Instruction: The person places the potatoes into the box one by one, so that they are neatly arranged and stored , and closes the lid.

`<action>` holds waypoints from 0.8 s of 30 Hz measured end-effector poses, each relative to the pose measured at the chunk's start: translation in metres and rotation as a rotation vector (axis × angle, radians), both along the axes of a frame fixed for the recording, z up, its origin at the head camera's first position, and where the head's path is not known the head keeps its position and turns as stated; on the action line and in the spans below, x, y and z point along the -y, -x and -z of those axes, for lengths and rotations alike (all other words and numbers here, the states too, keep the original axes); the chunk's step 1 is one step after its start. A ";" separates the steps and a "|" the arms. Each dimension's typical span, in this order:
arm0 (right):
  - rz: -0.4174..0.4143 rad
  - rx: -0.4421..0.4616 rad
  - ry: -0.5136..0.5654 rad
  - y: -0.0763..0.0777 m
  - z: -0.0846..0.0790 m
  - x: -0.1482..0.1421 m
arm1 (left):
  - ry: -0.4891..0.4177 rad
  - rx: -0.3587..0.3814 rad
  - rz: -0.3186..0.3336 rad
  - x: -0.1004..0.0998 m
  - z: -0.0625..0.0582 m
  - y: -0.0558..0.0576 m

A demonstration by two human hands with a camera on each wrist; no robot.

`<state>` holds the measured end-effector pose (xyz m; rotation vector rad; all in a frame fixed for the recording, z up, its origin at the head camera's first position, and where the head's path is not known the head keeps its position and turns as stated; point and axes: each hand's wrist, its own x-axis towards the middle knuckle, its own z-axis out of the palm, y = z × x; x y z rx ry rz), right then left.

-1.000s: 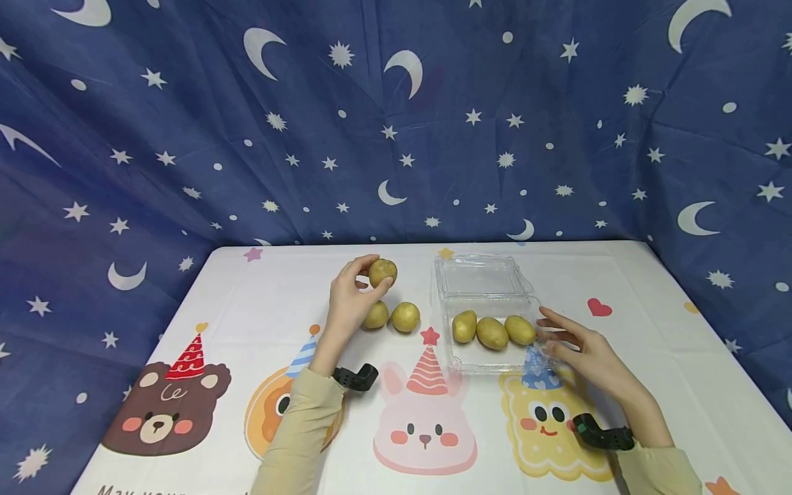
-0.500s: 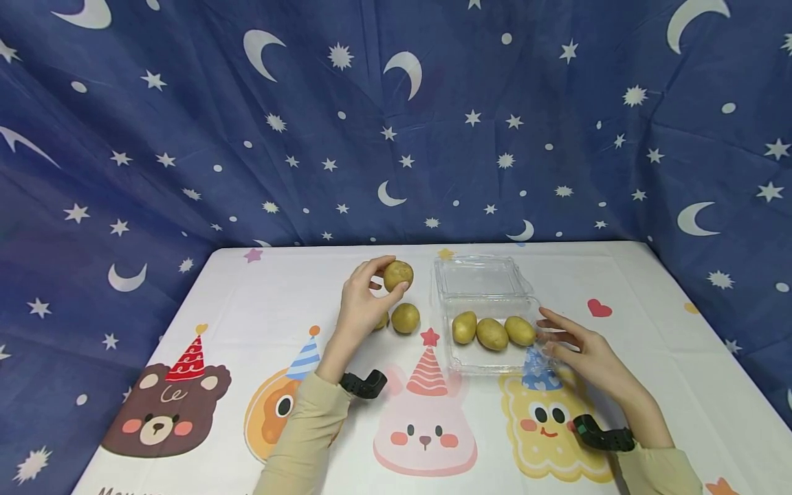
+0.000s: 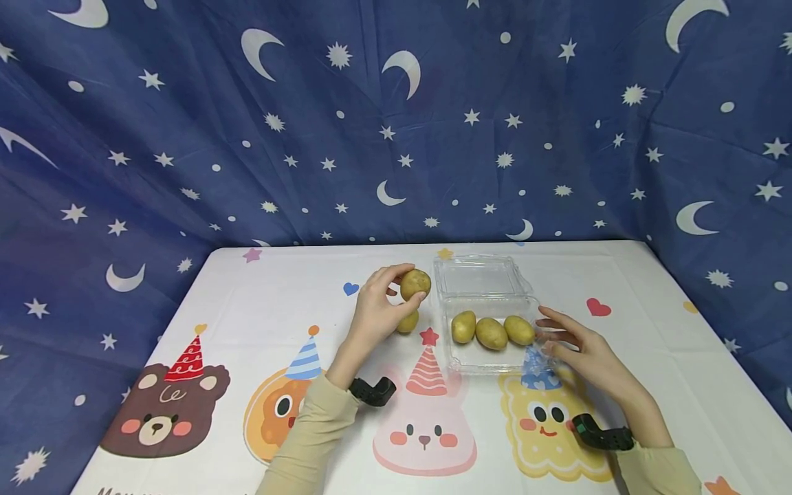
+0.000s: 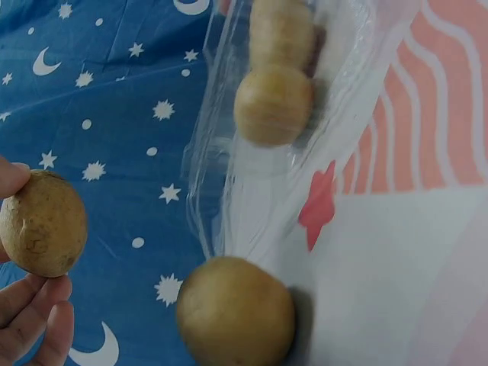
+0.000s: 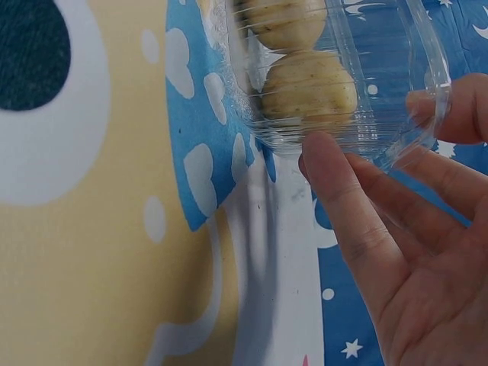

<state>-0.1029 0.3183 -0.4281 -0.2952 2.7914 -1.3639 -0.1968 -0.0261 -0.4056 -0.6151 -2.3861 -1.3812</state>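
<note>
My left hand (image 3: 380,306) pinches a small yellow-brown potato (image 3: 415,284) between thumb and fingertips, above the table and left of a clear plastic container (image 3: 482,361). Under it a loose potato (image 3: 408,322) lies on the cloth, partly covered by the hand. In the left wrist view, the held potato (image 4: 44,223) shows a scuffed skin. The hinged container lies with its lid (image 3: 482,277) folded back; a row of three potatoes (image 3: 491,334) sits in its base. My right hand (image 3: 578,350) holds the base's right side, thumb on the wall and index finger at the rim (image 5: 438,95).
A white tablecloth (image 3: 278,295) with printed cartoon figures covers the table. Its far edge meets a dark blue curtain (image 3: 445,179) patterned with moons and stars. Each wrist wears a black camera band (image 3: 373,392).
My left hand has carried the potato to the right, and slightly lower, towards the container. One loose potato is now hidden behind that hand. The right hand and container have stayed put.
</note>
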 end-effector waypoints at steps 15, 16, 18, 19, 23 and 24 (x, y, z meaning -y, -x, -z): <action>0.019 0.037 -0.049 0.000 -0.003 0.001 | 0.066 0.004 0.077 -0.022 0.004 -0.014; 0.020 0.039 -0.052 0.000 -0.003 0.001 | 0.071 0.007 0.081 -0.023 0.004 -0.015; 0.021 0.040 -0.056 0.000 -0.003 0.001 | 0.074 0.016 0.093 -0.025 0.005 -0.016; 0.021 0.040 -0.058 0.000 -0.003 0.001 | 0.079 0.018 0.096 -0.026 0.005 -0.017; 0.019 0.032 -0.052 0.000 -0.002 0.000 | 0.090 0.016 0.118 -0.030 0.006 -0.020; 0.019 0.031 -0.050 0.000 -0.002 0.000 | 0.095 0.013 0.122 -0.031 0.007 -0.020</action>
